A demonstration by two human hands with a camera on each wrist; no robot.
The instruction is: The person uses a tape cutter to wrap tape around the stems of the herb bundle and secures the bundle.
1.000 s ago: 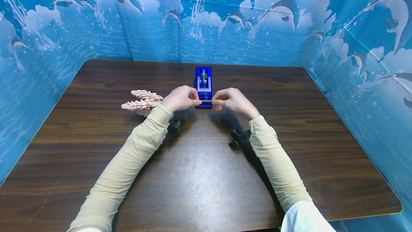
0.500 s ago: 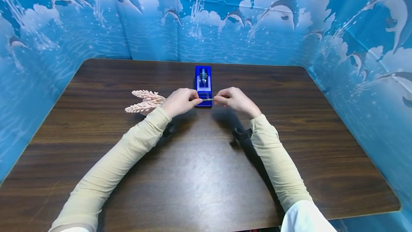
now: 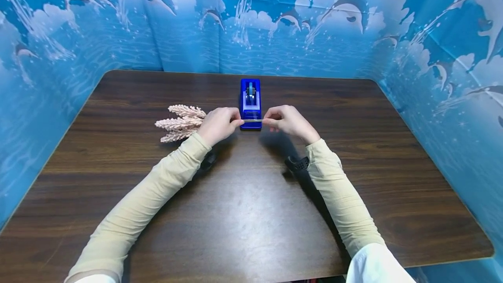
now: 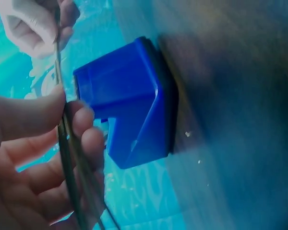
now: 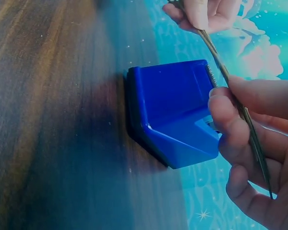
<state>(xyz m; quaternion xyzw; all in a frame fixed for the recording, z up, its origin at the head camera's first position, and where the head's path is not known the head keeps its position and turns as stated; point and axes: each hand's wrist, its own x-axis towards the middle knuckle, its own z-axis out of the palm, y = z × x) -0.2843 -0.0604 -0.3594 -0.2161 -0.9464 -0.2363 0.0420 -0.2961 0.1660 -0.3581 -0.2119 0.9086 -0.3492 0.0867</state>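
Observation:
Several pale pink flower sprigs (image 3: 181, 123) stick out to the left of my left hand (image 3: 221, 125), which pinches their thin green stems (image 4: 67, 153) between thumb and fingers. My right hand (image 3: 288, 122) pinches the other end of the same stems, so they run level between both hands. In the right wrist view the stems (image 5: 252, 136) lie bunched together across the fingers, their tips near the palm. Just beyond the hands a blue tape dispenser (image 3: 250, 104) stands on the table, its toothed cutting edge (image 5: 211, 76) facing the stems. The stems overlap its near end in the head view.
The dark wooden table (image 3: 251, 213) reaches well to both sides and toward the body. A blue curtain (image 3: 188, 47) printed with dolphins hangs behind it and along the sides. Black wrist straps (image 3: 297, 163) show below the sleeves.
The two hands have drawn slightly apart, and a longer stretch of stems shows between them. The flower sprigs have shifted a little right and fanned out. The tape dispenser stays in place.

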